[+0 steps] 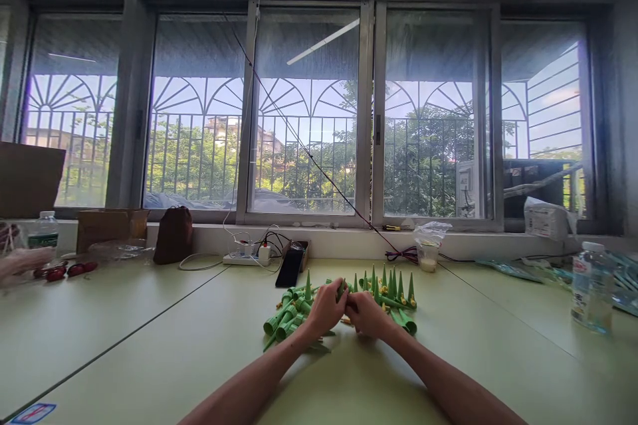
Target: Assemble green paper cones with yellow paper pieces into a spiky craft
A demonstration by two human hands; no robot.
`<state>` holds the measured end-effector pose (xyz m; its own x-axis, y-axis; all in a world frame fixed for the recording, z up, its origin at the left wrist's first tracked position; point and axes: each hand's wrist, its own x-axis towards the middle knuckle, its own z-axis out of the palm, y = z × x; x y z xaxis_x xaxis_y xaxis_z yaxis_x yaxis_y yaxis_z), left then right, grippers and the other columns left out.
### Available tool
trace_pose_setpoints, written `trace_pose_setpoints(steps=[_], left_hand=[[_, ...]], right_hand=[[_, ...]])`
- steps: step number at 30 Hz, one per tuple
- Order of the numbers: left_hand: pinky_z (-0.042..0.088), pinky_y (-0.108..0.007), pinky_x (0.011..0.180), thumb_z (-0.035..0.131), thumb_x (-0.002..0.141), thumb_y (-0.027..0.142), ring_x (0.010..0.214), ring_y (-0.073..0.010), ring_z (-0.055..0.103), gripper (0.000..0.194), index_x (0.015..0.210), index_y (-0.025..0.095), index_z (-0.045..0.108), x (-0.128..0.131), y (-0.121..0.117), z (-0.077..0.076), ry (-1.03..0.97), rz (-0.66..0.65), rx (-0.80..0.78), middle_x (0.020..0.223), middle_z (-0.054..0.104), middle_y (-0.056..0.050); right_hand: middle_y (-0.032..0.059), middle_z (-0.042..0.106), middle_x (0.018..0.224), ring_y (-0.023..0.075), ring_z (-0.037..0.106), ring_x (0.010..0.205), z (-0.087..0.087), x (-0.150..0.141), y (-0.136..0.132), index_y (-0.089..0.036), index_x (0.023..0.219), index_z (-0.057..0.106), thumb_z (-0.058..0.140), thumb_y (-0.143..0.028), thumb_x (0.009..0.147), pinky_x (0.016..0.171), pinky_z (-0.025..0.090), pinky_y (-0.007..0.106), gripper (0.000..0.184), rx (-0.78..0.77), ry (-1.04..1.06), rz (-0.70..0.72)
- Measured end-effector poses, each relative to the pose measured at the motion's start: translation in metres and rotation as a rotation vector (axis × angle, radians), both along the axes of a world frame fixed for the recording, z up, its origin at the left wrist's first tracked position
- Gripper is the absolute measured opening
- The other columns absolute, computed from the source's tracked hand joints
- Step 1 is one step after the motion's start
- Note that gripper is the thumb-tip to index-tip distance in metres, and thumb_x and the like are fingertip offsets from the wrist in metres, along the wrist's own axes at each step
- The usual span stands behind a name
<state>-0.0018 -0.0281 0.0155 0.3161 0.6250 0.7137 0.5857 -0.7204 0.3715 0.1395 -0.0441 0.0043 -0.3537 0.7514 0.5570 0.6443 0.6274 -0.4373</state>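
My left hand (325, 307) is closed round a green cone-shaped piece (341, 288), whose tip shows above the fingers. Close against it, my right hand (367, 314) is closed too, fingertips meeting the left hand; what it pinches is hidden. To the left lies a pile of green hollow tubes (288, 320) with open round ends. On the right, several green cones (393, 285) stand point up, some with small yellow pieces (411, 302) at their base. More green tubes (406, 321) lie by my right wrist.
A phone (290, 268) leans at the back beside a power strip (248, 257). A plastic cup (428, 254) and a bottle (592, 289) stand to the right. At far left are another person's hand (22, 261), dark red round objects (64, 270) and a brown bag (173, 235).
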Motion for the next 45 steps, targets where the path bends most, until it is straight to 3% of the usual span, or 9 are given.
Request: trace_pose_setpoints(steps=[15, 20, 25, 29, 35, 45], left_hand=[[0.037, -0.022, 0.061, 0.051, 0.081, 0.024, 0.063, -0.0132, 0.056, 0.010, 0.078, 0.018, 0.058, 0.004, 0.001, 0.006, -0.143, 0.020, -0.115, 0.069, 0.063, 0.000], [0.035, -0.021, 0.057, 0.051, 0.083, 0.030, 0.058, -0.0118, 0.053, 0.019, 0.072, 0.017, 0.058, 0.005, 0.004, 0.006, -0.207, 0.003, -0.092, 0.063, 0.060, 0.001], [0.036, -0.021, 0.056, 0.054, 0.081, 0.034, 0.057, -0.0120, 0.054, 0.021, 0.073, 0.016, 0.061, 0.003, 0.006, 0.007, -0.243, -0.035, -0.090, 0.063, 0.060, 0.000], [0.039, -0.022, 0.059, 0.055, 0.080, 0.033, 0.060, -0.0133, 0.056, 0.021, 0.081, 0.016, 0.066, 0.002, 0.006, 0.009, -0.224, -0.061, -0.114, 0.070, 0.066, -0.002], [0.034, -0.022, 0.056, 0.052, 0.083, 0.032, 0.051, -0.0102, 0.049, 0.021, 0.079, 0.016, 0.065, 0.001, 0.005, 0.012, -0.152, 0.004, -0.080, 0.072, 0.067, -0.002], [0.044, -0.024, 0.066, 0.051, 0.082, 0.030, 0.070, -0.0158, 0.060, 0.019, 0.077, 0.016, 0.063, 0.001, 0.018, 0.005, -0.246, -0.127, -0.154, 0.074, 0.067, -0.004]], right_hand=[[-0.0007, 0.057, 0.054, 0.0077, 0.042, 0.051, -0.005, 0.002, 0.007, -0.013, 0.064, 0.060, 0.050, -0.012, 0.081, 0.050, 0.026, 0.019, 0.020, 0.075, 0.053, -0.035], [-0.0002, 0.059, 0.059, 0.0083, 0.046, 0.052, -0.004, 0.004, 0.006, -0.014, 0.072, 0.057, 0.052, -0.017, 0.084, 0.051, 0.028, 0.019, 0.014, 0.045, 0.095, -0.054], [-0.0009, 0.056, 0.052, 0.0091, 0.049, 0.044, -0.004, 0.004, 0.005, -0.017, 0.067, 0.051, 0.040, -0.025, 0.093, 0.048, 0.032, 0.019, 0.029, -0.002, 0.151, -0.031], [-0.0019, 0.054, 0.048, 0.0094, 0.051, 0.041, -0.003, 0.004, 0.006, -0.018, 0.066, 0.050, 0.040, -0.027, 0.093, 0.047, 0.033, 0.018, 0.031, -0.021, 0.196, -0.027], [-0.0014, 0.056, 0.049, 0.0095, 0.051, 0.039, 0.002, 0.004, 0.003, -0.018, 0.064, 0.051, 0.042, -0.034, 0.093, 0.046, 0.033, 0.019, 0.034, -0.018, 0.238, -0.076], [-0.0010, 0.055, 0.047, 0.0093, 0.047, 0.043, 0.000, 0.004, 0.006, -0.017, 0.058, 0.049, 0.050, -0.036, 0.088, 0.048, 0.029, 0.020, 0.035, 0.035, 0.230, -0.119]])
